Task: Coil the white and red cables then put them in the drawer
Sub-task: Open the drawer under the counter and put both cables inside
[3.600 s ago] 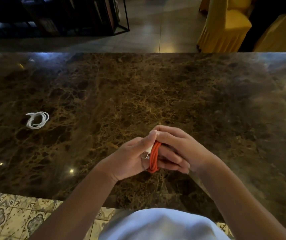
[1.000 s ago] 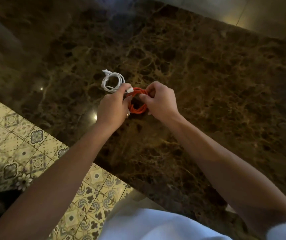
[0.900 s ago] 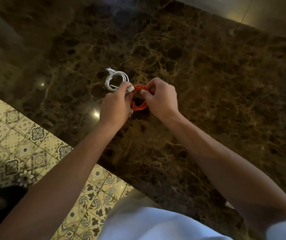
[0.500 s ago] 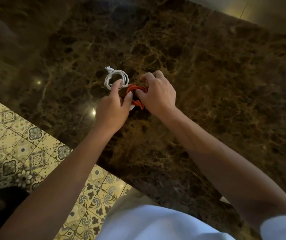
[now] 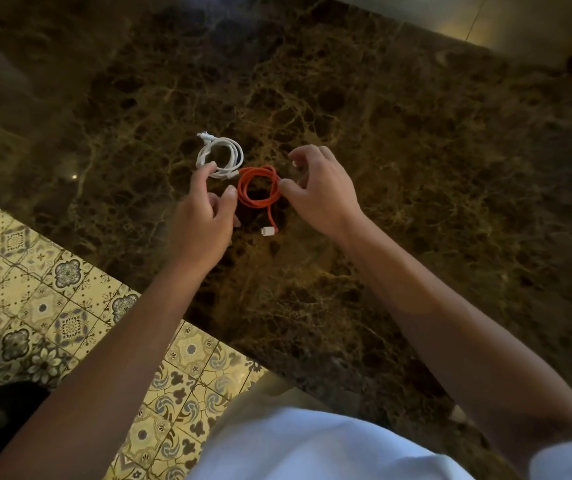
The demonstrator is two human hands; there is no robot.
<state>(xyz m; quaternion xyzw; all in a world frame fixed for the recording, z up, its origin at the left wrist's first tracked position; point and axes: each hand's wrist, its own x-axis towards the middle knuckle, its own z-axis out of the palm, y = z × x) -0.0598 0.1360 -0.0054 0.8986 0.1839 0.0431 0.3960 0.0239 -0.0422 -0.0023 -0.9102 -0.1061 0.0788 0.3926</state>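
From the head camera, the red cable point(image 5: 259, 186) lies coiled on the dark marble counter point(image 5: 399, 140), its white plug trailing toward the near edge. The coiled white cable point(image 5: 220, 156) sits just beside it, touching. The left hand point(image 5: 205, 216) hovers with fingers spread, grip empty. The right hand point(image 5: 319, 188) is spread too, thumb touching the red coil.

Two coiled cables lying flat.
White cable point(image 5: 221, 157) beyond the left hand point(image 5: 205, 216); red cable point(image 5: 258, 187) touching it, between both hands.
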